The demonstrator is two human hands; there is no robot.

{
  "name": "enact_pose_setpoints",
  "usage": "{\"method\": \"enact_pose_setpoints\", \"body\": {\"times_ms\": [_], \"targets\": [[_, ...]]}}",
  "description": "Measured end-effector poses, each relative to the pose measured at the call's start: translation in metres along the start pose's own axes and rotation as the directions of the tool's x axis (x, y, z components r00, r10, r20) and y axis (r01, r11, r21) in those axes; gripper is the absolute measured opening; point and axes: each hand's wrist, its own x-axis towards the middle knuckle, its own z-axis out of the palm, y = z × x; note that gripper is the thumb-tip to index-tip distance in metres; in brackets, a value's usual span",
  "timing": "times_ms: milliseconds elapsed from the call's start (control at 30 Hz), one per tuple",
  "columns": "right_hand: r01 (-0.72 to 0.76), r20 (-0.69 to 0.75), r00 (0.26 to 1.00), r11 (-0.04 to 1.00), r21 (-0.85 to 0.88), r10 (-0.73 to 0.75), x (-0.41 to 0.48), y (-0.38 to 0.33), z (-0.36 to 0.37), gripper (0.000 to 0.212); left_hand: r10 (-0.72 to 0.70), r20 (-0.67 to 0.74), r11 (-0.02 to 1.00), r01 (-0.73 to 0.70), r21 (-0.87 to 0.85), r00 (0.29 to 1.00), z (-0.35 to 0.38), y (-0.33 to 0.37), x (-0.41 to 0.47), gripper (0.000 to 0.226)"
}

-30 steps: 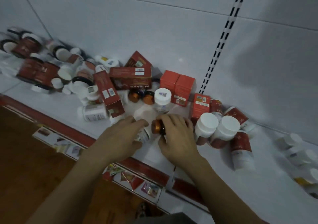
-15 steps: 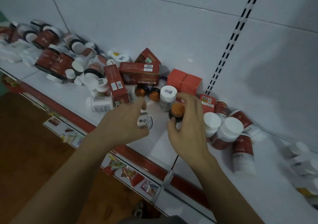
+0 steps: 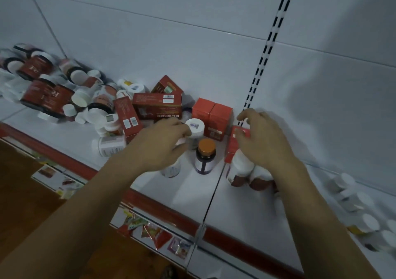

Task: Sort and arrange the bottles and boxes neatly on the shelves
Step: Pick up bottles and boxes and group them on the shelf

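An orange-capped bottle (image 3: 205,156) stood upright on the white shelf (image 3: 188,195), and it serves here as the mark for everything else. Just to its left, the left hand (image 3: 162,143) had its fingers bent over the top of a small white bottle (image 3: 171,170). Whether that grip had closed on the bottle could not be told. Its fingertips reached close to a white-capped bottle (image 3: 194,126) standing directly behind the orange-capped one.

To the right, the right hand (image 3: 263,141) hovered with a loose, slack grip that held nothing, its fingers curled above a small red box (image 3: 235,148) and two white-capped jars (image 3: 240,169). A seam (image 3: 211,197) between shelf panels ran forward from just right of the orange-capped bottle to the red front edge (image 3: 64,157).

Behind it, two red boxes (image 3: 212,116) stood touching each other, near the back wall. Further left behind, a long red box (image 3: 157,105) lay across others, and a tumbled heap of jars (image 3: 45,90) crowded the far left.

Bare shelf lay in front of the orange-capped bottle as far as the front edge. More bare shelf lay well to its right, between the jars and a row of white-capped bottles (image 3: 353,201) at the far end.
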Motion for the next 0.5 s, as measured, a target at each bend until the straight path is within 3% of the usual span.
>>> {"method": "enact_pose_setpoints", "body": {"times_ms": [100, 167, 267, 367, 500], "targets": [[-0.094, 0.262, 0.957, 0.989, -0.116, 0.121, 0.043, 0.015, -0.004, 0.024, 0.066, -0.082, 0.997, -0.061, 0.056, 0.994, -0.02, 0.012, 0.039, 0.04], [-0.072, 0.364, 0.917, 0.966, -0.249, 0.162, 0.061, 0.017, 0.004, 0.038, 0.067, -0.038, 0.994, -0.063, 0.092, 0.997, -0.025, 0.018, 0.075, 0.046], [-0.057, 0.386, 0.904, 0.948, -0.313, 0.182, 0.07, 0.016, 0.02, 0.04, 0.009, 0.074, 0.991, -0.019, 0.132, 0.997, -0.017, 0.016, 0.125, 0.044], [-0.066, 0.372, 0.911, 0.956, -0.287, 0.175, 0.072, 0.017, 0.027, 0.038, -0.013, 0.099, 0.991, -0.001, 0.131, 0.995, -0.01, 0.015, 0.145, 0.034], [-0.138, 0.322, 0.923, 0.963, -0.232, 0.21, 0.072, 0.024, 0.019, 0.038, 0.014, 0.146, 0.987, -0.037, 0.158, 0.989, -0.009, 0.014, 0.148, 0.068]]}}
